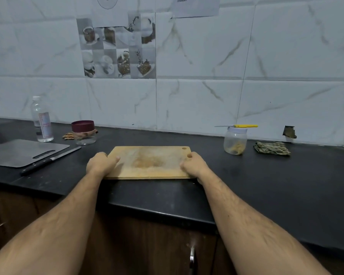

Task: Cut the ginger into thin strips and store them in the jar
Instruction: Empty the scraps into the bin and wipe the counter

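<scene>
Both hands, left hand (101, 163) and right hand (194, 165), fingers curled gripping wooden board (147, 161) ends near surface front edge. Lidded jar (235, 142) holds ginger strips, right rear, yellow knife (238, 126) balanced on lid; jolt could topple it.

Colours and patterns, as recorded:

- Counter (266, 175), across the lower middle: black, faintly speckled.
- Wall tiles (207, 56), upper frame: white, veined in grey-brown marble; one tile (118, 46) printed with grey and brown cup squares.
- Wooden board (149, 162), centre: pale tan, browner stain at the middle.
- Metal board (22, 152), left: plain grey.
- Knife (48, 160) beside it: black handle.
- Jar (235, 141), right: clear, whitish lid, tan contents.
- Small knife (238, 126) on it: yellow handle.
- Cloth (272, 148), far right: green-brown check.
- Lid (83, 126), left: maroon.
</scene>
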The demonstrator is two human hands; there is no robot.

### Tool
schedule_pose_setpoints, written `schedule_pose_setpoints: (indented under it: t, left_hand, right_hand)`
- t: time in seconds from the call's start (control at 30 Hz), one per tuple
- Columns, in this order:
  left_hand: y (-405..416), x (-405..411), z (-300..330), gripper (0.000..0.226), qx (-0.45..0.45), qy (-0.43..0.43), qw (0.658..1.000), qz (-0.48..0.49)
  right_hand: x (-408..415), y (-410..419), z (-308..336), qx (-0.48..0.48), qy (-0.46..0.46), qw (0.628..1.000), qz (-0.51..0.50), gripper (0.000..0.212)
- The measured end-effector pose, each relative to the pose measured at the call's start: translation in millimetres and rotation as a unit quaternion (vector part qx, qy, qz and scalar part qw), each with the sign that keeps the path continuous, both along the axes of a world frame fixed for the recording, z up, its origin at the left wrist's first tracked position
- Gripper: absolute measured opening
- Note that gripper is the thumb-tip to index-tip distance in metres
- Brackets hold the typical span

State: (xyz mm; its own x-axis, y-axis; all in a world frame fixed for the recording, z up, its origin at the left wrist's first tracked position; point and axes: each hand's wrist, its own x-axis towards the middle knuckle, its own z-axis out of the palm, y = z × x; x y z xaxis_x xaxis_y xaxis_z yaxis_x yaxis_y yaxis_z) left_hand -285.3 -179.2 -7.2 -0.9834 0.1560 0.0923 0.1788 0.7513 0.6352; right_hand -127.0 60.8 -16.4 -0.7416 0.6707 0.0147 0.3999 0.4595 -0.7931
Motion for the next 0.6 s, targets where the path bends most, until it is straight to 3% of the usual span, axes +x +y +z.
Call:
schedule_pose_setpoints:
  t: [0.1, 0.23, 0.37, 0.6]
  left_hand:
    - [4, 7, 3, 0.048, 0.036, -0.006, 0.999, -0.005]
    - [21, 31, 13, 0.033, 0.085, -0.011, 0.996, -0.033]
    - [56, 73, 22, 0.049, 0.127, -0.008, 0.988, -0.083]
    - [123, 163, 13, 0.049, 0.134, -0.017, 0.976, -0.170]
  right_hand:
    - [11, 6, 5, -0.067, 0.061, 0.996, -0.021, 0.054]
    - [50, 19, 16, -0.075, 0.097, 0.992, -0.042, 0.051]
    - [114, 41, 24, -0.060, 0.140, 0.985, -0.082, 0.053]
    - [238, 71, 18, -0.033, 0.151, 0.975, -0.162, 0.051]
